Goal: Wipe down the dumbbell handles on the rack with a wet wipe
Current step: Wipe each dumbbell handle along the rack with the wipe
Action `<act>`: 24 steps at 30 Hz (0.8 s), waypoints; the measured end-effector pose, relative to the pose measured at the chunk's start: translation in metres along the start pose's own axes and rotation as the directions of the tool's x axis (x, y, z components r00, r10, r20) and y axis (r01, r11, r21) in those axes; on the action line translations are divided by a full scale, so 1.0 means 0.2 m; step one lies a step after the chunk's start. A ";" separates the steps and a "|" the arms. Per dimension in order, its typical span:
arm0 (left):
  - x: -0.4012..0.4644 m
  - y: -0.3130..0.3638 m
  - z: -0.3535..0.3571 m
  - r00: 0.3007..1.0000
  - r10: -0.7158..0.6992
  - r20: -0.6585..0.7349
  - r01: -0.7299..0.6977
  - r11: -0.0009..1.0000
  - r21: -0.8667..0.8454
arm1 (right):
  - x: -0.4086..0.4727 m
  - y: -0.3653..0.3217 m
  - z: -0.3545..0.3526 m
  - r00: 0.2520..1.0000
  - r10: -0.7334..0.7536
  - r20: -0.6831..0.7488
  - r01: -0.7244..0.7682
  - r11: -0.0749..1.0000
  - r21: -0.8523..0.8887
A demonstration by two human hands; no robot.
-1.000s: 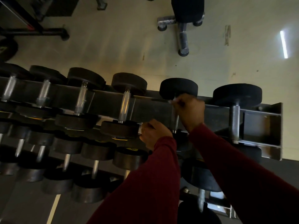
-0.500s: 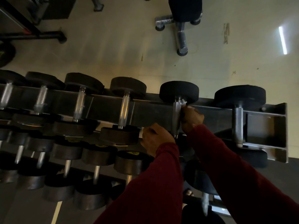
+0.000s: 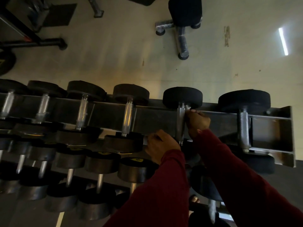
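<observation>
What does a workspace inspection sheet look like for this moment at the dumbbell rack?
Surface: metal rack, top tier holding a row of dumbbells; lower tiers full too.
Job's things: handle of the second dumbbell from the right end, knurled and upright in view; a pale wipe shows at the right fingertips.
Clutter: nothing seen.
Grippers: right hand holds the wipe against the handle's right side; left hand grips the rack's front edge beside it.
Cables: nothing seen.
Surroundings: pale floor, bench base beyond the rack, black machine frame at upper left; dim light.
</observation>
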State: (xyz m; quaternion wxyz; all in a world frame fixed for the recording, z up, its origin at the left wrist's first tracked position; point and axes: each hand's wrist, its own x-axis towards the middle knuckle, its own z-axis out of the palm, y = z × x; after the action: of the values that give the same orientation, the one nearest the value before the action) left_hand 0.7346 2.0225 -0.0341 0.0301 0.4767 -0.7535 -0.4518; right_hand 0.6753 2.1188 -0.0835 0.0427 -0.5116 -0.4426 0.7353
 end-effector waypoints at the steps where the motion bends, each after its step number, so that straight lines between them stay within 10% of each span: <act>1: 0.00 0.00 0.00 1.000 -0.002 0.010 0.002 1.000 0.010 | -0.01 0.00 0.00 0.998 -0.062 -0.021 0.061 0.997 -0.047; 6: 0.01 0.01 0.00 0.999 -0.015 0.039 0.014 0.999 0.048 | -0.16 -0.02 -0.01 0.723 -0.673 0.155 0.632 0.555 -0.541; 11: 0.02 -0.01 0.00 0.999 -0.017 0.043 0.014 0.997 0.077 | -0.17 -0.03 0.04 0.328 -0.750 0.574 0.787 -0.120 -0.605; 15: 0.01 0.00 0.00 0.999 -0.001 0.038 -0.001 0.998 0.066 | -0.17 -0.03 0.02 0.313 -0.684 0.659 0.790 -0.197 -0.580; 19: 0.00 0.01 -0.01 0.999 -0.010 0.041 0.008 0.998 0.058 | -0.16 -0.06 -0.02 0.403 -0.782 0.475 0.843 0.117 -0.524; 24: 0.00 0.01 -0.01 0.999 -0.008 0.034 0.006 0.998 0.060 | -0.16 -0.01 0.06 0.437 -0.584 0.684 0.709 -0.245 -0.661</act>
State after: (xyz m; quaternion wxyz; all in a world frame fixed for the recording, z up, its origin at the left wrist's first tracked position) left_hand 0.7345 2.0211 -0.0313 0.0016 0.4720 -0.7655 -0.4373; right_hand 0.6803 2.0959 -0.0577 0.0909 -0.0652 -0.9743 0.1956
